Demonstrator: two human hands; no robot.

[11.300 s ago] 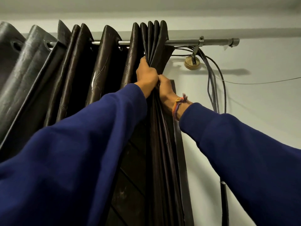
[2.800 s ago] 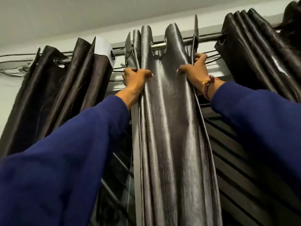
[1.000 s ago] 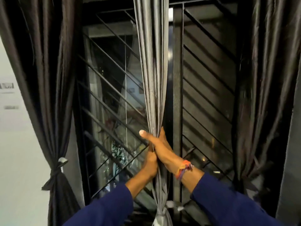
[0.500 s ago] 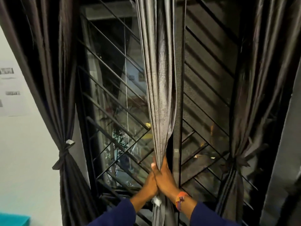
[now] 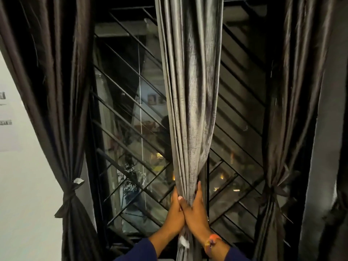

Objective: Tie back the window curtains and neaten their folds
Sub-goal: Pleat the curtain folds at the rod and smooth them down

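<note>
At window centre | left hand [image 5: 174,210] + right hand [image 5: 195,211] gripping bunched middle curtain [image 5: 190,110] | 2 side curtains tied

Behind the glass is a black metal window grille [image 5: 243,113] with slanted bars. Small yellow lights [image 5: 159,157] glow outside in the dark. A white wall [image 5: 24,185] is on the left, with a sheet of paper [image 5: 7,125] stuck on it.

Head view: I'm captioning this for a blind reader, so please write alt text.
Both hands, left hand and right hand, grip the gathered middle curtain before a barred window. The left curtain and right curtain hang tied back.
</note>
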